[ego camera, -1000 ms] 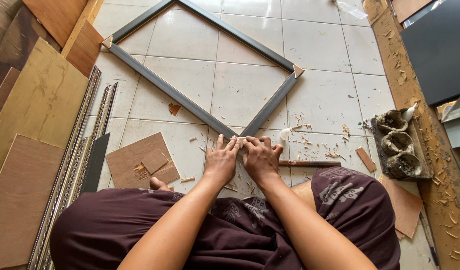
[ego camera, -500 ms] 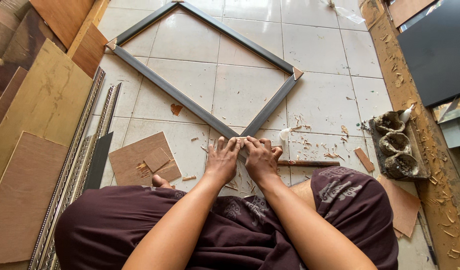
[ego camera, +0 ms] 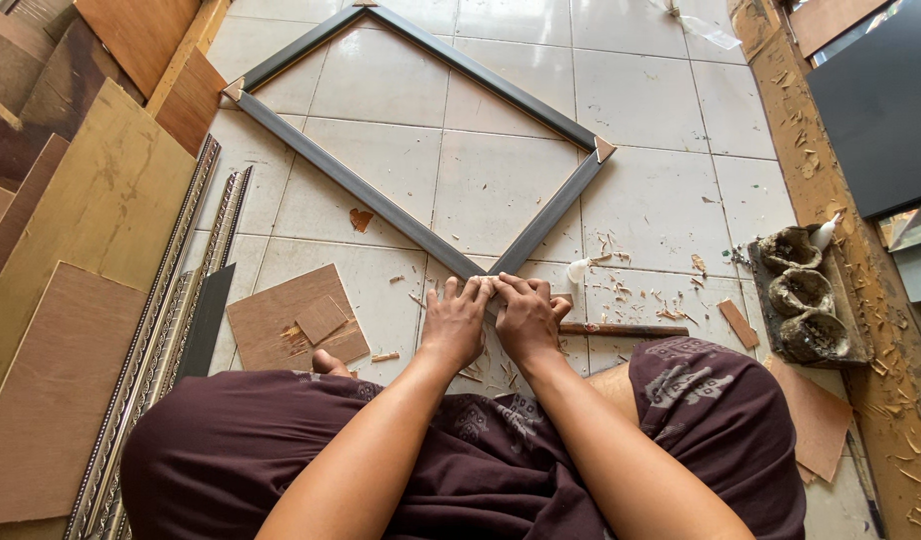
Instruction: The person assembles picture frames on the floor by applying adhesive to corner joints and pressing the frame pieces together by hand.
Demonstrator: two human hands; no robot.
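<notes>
- Head view: grey picture frame [ego camera: 411, 215] lies flat on the tiled floor [ego camera: 671, 190], its near corner under both hands.
- Left hand [ego camera: 456, 325] and right hand [ego camera: 529, 320] press down, fingers spread, gripping nothing.
- Judgement: keep even pressure so the mitre stays flush; wooden stick [ego camera: 621, 329] lies just right.

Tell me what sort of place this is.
Probably a small picture-framing or woodwork shop, worked on the floor. Both hands, left hand and right hand, press a corner of a grey frame; ornate moulding strips and plywood offcuts lie on the tiled floor.
</notes>
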